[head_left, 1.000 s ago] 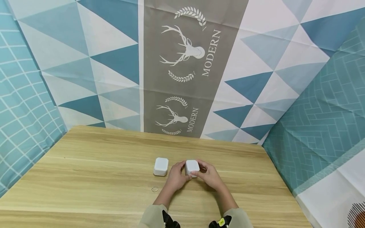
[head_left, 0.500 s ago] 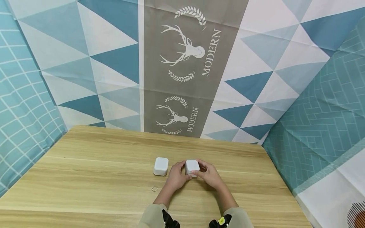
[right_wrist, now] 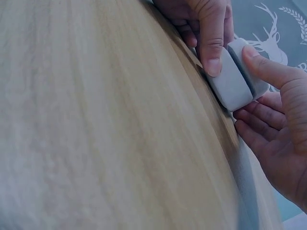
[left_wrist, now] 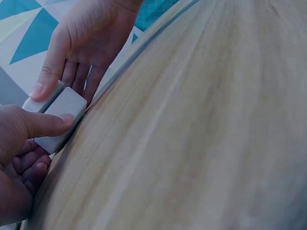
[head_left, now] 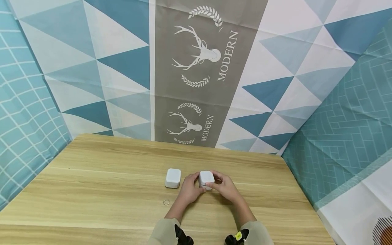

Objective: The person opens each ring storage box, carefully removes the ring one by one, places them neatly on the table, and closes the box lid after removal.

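Observation:
A small white box with rounded corners (head_left: 206, 177) stands on the wooden table (head_left: 116, 200), held from both sides. My left hand (head_left: 189, 190) grips its lower part, the thumb on the near side. On the upper part, my right hand (head_left: 226, 188) pinches with thumb and fingers. A dark seam divides the two parts; in the left wrist view the left thumb presses the part nearest the table (left_wrist: 69, 103), and in the right wrist view the right thumb lies on the upper part (right_wrist: 259, 86). The inside of the box is hidden.
A second white box (head_left: 173, 178) stands just left of my left hand. A small thin ring (head_left: 166, 202) lies on the table nearer to me. Patterned cloth (head_left: 128, 68) hangs behind the table, with teal cloth at both sides.
Both hands keep their places on the box. The right thumb looks slightly higher, and the seam between the box's parts shows a little more clearly in the head view.

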`<move>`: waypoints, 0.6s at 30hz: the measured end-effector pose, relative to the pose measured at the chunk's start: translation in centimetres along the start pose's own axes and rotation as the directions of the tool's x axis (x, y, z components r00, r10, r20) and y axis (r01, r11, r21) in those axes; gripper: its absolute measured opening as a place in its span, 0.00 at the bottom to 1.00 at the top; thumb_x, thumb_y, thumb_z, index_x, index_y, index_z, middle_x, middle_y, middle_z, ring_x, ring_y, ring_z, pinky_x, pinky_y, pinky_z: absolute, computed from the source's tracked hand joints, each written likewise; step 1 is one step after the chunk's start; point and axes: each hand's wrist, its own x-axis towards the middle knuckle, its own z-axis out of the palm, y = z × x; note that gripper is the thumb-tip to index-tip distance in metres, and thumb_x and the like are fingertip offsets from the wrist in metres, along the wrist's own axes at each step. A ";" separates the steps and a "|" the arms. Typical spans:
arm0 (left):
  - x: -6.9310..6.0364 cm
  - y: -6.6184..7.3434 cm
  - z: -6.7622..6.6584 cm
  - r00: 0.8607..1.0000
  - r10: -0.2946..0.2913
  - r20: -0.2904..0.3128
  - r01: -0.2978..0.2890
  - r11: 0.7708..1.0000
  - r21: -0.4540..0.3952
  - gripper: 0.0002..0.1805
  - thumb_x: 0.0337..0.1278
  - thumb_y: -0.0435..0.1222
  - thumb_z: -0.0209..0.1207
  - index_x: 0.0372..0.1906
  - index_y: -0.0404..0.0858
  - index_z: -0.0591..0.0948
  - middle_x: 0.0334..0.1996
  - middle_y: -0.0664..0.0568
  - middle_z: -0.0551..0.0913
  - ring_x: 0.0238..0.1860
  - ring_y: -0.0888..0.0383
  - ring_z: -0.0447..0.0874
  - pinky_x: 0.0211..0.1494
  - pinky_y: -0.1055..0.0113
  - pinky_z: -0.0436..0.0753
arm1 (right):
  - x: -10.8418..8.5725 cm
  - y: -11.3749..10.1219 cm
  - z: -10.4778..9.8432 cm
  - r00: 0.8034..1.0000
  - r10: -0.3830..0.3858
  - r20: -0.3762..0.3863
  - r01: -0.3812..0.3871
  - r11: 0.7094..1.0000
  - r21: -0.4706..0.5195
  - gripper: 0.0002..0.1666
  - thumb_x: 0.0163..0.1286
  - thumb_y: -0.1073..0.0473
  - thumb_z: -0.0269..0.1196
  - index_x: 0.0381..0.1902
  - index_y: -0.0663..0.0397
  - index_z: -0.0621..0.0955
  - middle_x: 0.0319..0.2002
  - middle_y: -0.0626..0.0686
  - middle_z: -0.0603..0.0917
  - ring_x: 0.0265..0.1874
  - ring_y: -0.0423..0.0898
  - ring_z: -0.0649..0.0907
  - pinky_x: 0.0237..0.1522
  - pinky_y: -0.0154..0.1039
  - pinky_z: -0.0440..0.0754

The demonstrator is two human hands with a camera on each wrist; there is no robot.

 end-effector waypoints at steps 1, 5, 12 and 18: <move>0.0 0.0 0.0 1.000 0.000 0.001 0.000 1.000 0.002 0.37 0.43 0.33 0.69 0.60 0.25 0.69 0.55 0.34 0.75 0.58 0.41 0.73 0.63 0.48 0.72 | 0.0 0.1 0.0 1.000 -0.006 0.000 0.006 1.000 -0.004 0.34 0.59 0.54 0.67 0.60 0.64 0.72 0.51 0.61 0.81 0.51 0.52 0.80 0.51 0.39 0.80; 0.1 0.1 0.0 1.000 0.003 0.001 -0.003 1.000 0.004 0.37 0.43 0.33 0.69 0.60 0.24 0.69 0.55 0.34 0.75 0.58 0.40 0.73 0.63 0.48 0.71 | 0.1 0.2 -0.1 1.000 -0.011 0.003 0.011 1.000 -0.015 0.35 0.59 0.52 0.67 0.60 0.64 0.72 0.51 0.61 0.81 0.51 0.53 0.80 0.53 0.42 0.80; 0.1 0.0 0.0 1.000 0.022 -0.006 -0.022 1.000 0.010 0.37 0.42 0.32 0.69 0.60 0.23 0.69 0.54 0.33 0.76 0.58 0.40 0.73 0.63 0.48 0.72 | 0.2 0.1 -0.2 1.000 0.017 0.007 -0.017 1.000 -0.006 0.35 0.59 0.53 0.67 0.61 0.63 0.72 0.51 0.59 0.81 0.51 0.52 0.80 0.54 0.42 0.79; 0.1 0.0 0.0 1.000 0.007 -0.001 -0.007 1.000 -0.002 0.36 0.43 0.33 0.69 0.60 0.24 0.69 0.55 0.34 0.75 0.59 0.40 0.73 0.63 0.49 0.72 | -0.3 -1.2 -0.3 0.999 0.029 0.020 -0.029 1.000 0.006 0.33 0.61 0.58 0.65 0.61 0.66 0.70 0.53 0.63 0.80 0.52 0.56 0.80 0.52 0.45 0.80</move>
